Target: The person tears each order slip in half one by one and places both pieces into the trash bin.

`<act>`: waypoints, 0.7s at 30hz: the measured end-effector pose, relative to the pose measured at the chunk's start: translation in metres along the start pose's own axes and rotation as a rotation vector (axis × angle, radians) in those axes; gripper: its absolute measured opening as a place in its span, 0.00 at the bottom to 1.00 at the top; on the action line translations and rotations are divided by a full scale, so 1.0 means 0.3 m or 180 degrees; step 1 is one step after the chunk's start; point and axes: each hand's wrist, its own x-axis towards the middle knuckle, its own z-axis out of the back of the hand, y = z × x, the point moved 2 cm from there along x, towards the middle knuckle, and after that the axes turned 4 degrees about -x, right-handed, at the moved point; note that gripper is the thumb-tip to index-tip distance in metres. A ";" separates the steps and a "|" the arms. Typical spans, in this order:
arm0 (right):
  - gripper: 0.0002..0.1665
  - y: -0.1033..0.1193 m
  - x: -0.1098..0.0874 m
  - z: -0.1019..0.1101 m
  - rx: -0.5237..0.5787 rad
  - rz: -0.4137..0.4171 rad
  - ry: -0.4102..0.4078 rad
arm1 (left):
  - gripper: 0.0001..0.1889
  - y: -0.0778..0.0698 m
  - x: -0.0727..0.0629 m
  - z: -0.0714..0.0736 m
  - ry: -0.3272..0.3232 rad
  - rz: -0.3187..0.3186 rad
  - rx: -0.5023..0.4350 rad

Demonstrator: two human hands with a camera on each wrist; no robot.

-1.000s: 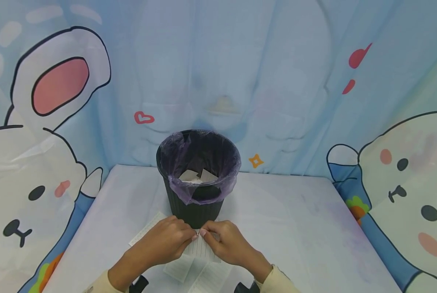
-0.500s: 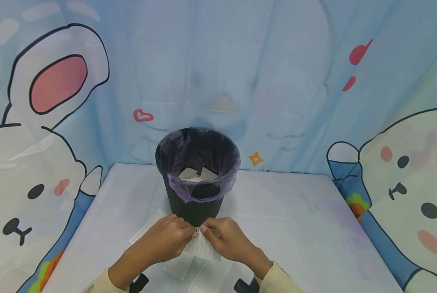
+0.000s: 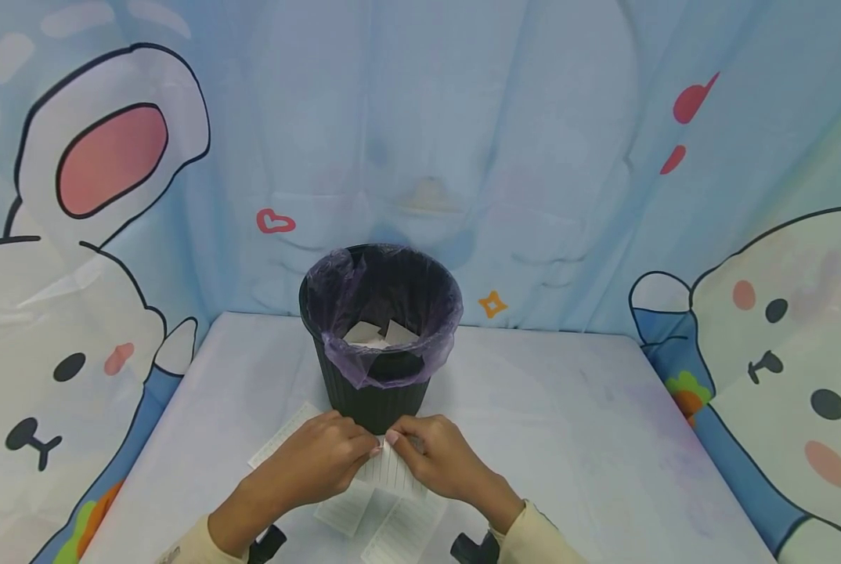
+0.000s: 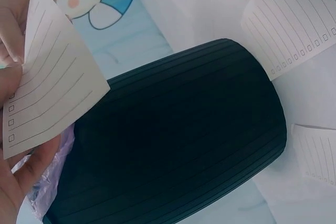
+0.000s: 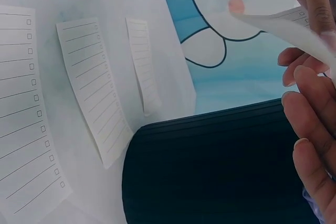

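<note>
Both hands pinch one lined sheet of paper (image 3: 390,474) by its upper edge, just in front of the trash bin. In the head view my left hand (image 3: 325,458) grips it from the left and my right hand (image 3: 438,458) from the right, thumbs close together. Checkbox squares run along one side of the held paper (image 4: 58,72) in the left wrist view, where it bends between the fingers. The right wrist view shows the paper's pale curved edge (image 5: 302,43), with several fingers of the right hand (image 5: 312,124) below it.
A black trash bin (image 3: 374,407) with a purple liner (image 3: 431,360) stands just beyond the hands, paper pieces (image 3: 401,337) inside. More lined sheets lie on the white table (image 3: 547,439): one sheet (image 3: 290,431) beside the bin, others (image 3: 406,533) nearer the body. A printed cloth (image 3: 547,157) hangs behind.
The head view has tilted slightly, so the bin and hands sit a little higher in it. Both hands keep pinching the sheet at nearly the same spot.
</note>
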 end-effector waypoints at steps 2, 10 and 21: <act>0.12 0.001 0.001 0.000 0.0002 0.0000 -0.0004 | 0.05 -0.001 0.000 0.001 -0.0003 -0.0004 0.0002; 0.12 0.003 0.002 0.002 0.0007 0.0006 -0.0009 | 0.05 -0.004 -0.001 0.003 -0.0040 0.0005 0.0000; 0.12 -0.001 0.003 0.001 0.0057 -0.0029 -0.0009 | 0.04 -0.002 -0.006 -0.001 -0.0144 -0.0106 0.0044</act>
